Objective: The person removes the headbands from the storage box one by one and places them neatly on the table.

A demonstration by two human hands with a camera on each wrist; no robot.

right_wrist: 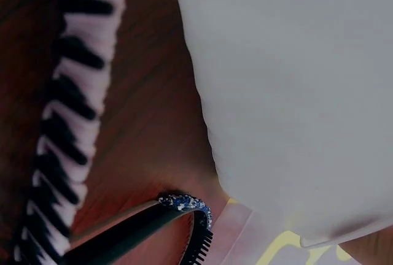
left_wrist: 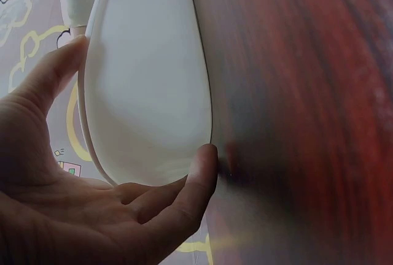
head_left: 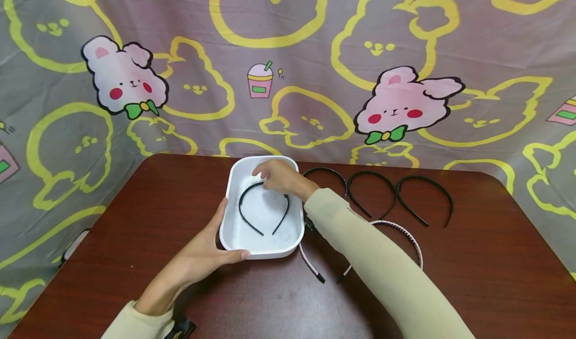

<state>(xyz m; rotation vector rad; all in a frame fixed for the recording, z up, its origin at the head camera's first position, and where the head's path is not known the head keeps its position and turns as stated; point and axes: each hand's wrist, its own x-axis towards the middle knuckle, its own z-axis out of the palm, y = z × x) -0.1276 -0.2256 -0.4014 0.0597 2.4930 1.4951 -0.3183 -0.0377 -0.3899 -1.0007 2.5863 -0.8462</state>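
Note:
A white basin-like tray (head_left: pixel 263 246) stands near the back of the table, with a black toothed headband (head_left: pixel 243 213) lying inside it. My left hand (head_left: pixel 198 256) grips the tray's front left corner, thumb over the rim. In the left wrist view, that hand's fingers press the outer side wall, low down by the table. Over the tray's far right part is my right hand (head_left: pixel 281 176), its fingers bent at the top of the headband's arch. The hand covers that part, so whether it pinches the headband cannot be told; the right wrist view does not show this hand.
Three dark headbands (head_left: pixel 425 179) lie in a row to the right; one (right_wrist: pixel 184 202) has blue and silver glitter. Nearer lie pale pink headbands (head_left: pixel 405 231), partly under my right sleeve (head_left: pixel 364 249). A cartoon-print cloth (head_left: pixel 306 69) hangs behind the brown table (head_left: pixel 481 259).

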